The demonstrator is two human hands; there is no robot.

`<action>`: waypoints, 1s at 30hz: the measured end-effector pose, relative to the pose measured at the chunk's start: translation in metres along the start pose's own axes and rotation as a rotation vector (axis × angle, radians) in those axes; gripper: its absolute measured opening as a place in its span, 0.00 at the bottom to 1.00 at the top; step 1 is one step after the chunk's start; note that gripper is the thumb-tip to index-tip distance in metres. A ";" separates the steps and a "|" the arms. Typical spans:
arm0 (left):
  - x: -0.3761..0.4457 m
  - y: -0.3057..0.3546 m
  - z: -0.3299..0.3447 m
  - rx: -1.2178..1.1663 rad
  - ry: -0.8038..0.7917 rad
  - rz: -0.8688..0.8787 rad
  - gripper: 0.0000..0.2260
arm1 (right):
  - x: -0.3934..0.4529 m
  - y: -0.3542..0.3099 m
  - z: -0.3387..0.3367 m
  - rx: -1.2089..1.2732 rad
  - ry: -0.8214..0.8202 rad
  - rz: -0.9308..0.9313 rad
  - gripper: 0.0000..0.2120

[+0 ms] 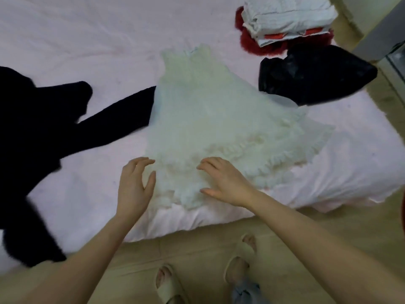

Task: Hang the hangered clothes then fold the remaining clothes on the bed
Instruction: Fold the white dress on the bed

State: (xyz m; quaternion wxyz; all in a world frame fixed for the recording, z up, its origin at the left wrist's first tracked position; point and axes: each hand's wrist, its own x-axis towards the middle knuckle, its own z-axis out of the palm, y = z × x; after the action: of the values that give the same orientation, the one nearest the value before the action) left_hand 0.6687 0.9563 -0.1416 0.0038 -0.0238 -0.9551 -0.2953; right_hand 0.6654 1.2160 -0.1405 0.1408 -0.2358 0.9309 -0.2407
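Smoothing a white ruffled dress [210,119] on the pink bed [87,36].

Left hand [133,185] and right hand [221,181] over the frilly hem, fingers spread, gripping nothing. One fuzzy black garment [43,119] left; one glossy black bundle [315,73] and one folded stack [287,20] beyond.

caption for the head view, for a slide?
Both hands, left hand and right hand, open over the hem of a white ruffled dress spread on the pink bed.

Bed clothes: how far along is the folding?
Done: a folded stack sits at the far right of the bed. In hand: the white dress lies spread flat, left hand and right hand at its hem. Left: the black garment and dark bundle remain unfolded.
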 end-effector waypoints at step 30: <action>0.050 -0.041 -0.019 -0.445 -0.011 -0.194 0.10 | 0.068 -0.040 0.021 -0.549 -0.025 -0.129 0.26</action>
State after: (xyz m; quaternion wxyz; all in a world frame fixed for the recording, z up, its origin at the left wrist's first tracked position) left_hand 0.6171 0.9142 -0.1483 -0.0354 0.0662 -0.8643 -0.4973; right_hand 0.6305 1.1431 -0.1478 0.0678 -0.3269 0.9425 0.0148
